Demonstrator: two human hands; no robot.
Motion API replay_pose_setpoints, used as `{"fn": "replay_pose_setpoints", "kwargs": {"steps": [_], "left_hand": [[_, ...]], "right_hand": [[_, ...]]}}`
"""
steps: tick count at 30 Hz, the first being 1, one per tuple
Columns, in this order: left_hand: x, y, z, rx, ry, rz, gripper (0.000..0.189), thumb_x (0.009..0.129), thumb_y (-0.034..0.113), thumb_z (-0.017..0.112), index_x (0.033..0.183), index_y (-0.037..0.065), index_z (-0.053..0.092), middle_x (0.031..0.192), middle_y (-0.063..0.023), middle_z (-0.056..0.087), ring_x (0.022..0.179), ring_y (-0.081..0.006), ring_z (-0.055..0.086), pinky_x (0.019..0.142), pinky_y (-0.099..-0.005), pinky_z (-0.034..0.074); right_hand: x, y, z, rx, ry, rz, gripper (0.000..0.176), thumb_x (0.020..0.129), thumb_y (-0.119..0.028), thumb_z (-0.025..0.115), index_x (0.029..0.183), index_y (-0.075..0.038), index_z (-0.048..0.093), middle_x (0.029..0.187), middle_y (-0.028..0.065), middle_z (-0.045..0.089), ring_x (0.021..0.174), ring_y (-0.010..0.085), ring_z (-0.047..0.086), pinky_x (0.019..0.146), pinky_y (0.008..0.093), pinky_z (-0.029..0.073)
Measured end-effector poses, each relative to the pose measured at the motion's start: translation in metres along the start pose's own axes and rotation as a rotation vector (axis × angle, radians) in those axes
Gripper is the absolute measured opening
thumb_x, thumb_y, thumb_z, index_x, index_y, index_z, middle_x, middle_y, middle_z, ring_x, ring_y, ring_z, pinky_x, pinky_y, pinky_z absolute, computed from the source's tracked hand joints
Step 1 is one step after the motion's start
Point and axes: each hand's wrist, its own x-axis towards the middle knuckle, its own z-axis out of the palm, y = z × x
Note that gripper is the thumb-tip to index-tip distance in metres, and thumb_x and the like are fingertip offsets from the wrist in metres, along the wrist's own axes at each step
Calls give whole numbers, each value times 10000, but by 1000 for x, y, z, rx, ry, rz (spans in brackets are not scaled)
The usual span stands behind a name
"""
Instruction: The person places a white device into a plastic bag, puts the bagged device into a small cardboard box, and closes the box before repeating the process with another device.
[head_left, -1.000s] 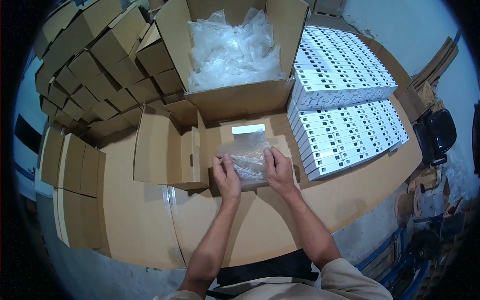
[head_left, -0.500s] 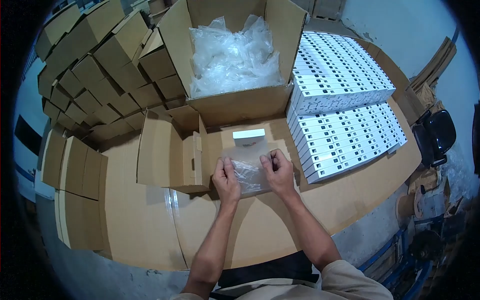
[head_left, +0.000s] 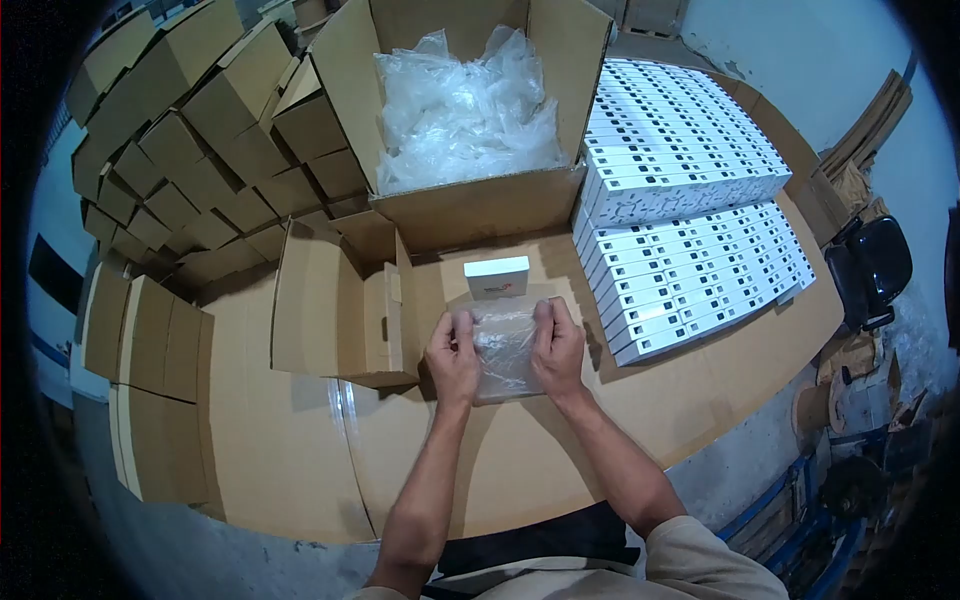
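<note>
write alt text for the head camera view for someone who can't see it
Two bare hands, left and right, hold a clear plastic bag in front of a small white box. Behind are a carton of clear plastic and, to the right, rows of white boxes.

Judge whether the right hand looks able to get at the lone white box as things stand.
Probably yes: the white box stands just beyond the bag, its top uncovered and nothing between it and the right hand but the bag's edge. That hand grips the bag, though, so it would likely have to let go first.
</note>
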Motion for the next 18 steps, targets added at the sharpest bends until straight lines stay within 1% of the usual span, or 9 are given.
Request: {"fn": "replay_pose_setpoints", "kwargs": {"steps": [3,6,7,9,10,12,13,16,18], "left_hand": [[5,-15,0,-35,84,28,338,1111,270,496,913,21,612,787,28,537,716,-75,452,625,-286,412],[10,-20,-4,-135,67,9,220,1051,221,627,959,23,640,817,13,593,756,-64,520,661,-259,454],[9,-20,-3,-149,20,20,185,1011,201,680,968,24,642,834,7,613,778,-66,546,683,-253,471],[4,-4,1,-179,-73,41,201,930,160,787,988,28,647,868,-7,653,821,-71,599,726,-242,504],[4,-6,-1,-146,-104,20,236,901,135,812,1026,31,641,914,-15,663,852,-82,617,757,-250,517],[4,-8,-6,-76,-167,-22,351,844,87,861,1101,37,628,1005,-31,685,916,-103,654,818,-265,544],[4,-8,-6,-65,-171,-23,349,843,86,861,1097,38,627,1000,-29,683,909,-102,653,811,-265,543],[2,-2,-7,-45,-186,-26,343,841,81,860,1088,41,625,990,-26,681,898,-102,652,797,-268,543],[2,-6,-7,-51,-195,-25,341,840,75,858,1085,40,623,987,-28,682,900,-107,655,797,-272,543]], "right_hand": [[-2,-3,1,-11,-21,-2,284,1100,-202,504,900,-2,525,594,159,497,489,231,498,486,399,401],[-1,-2,1,-11,-21,9,267,1093,-195,512,913,0,533,609,171,516,498,247,526,493,397,414],[0,0,1,-10,-17,10,260,1091,-194,516,920,0,537,613,174,521,502,252,536,496,395,420],[1,6,1,-15,11,11,238,1087,-192,520,945,-6,566,640,156,555,524,242,557,511,368,443],[1,8,1,-18,24,12,229,1084,-190,522,957,-9,581,654,147,573,534,237,567,518,355,455],[2,-2,-3,51,55,89,171,1059,-167,555,1009,-18,622,805,150,637,691,259,625,648,364,507],[3,-6,-5,86,71,127,151,1046,-155,571,1035,-23,643,881,151,669,770,270,654,713,368,532],[10,1,-11,-108,101,-273,163,967,-115,654,1112,-47,682,1185,153,654,1092,326,620,966,434,487],[11,-1,-16,-148,11,-311,221,909,-105,700,1126,-62,698,1291,156,607,1213,343,552,1043,465,417]]}}
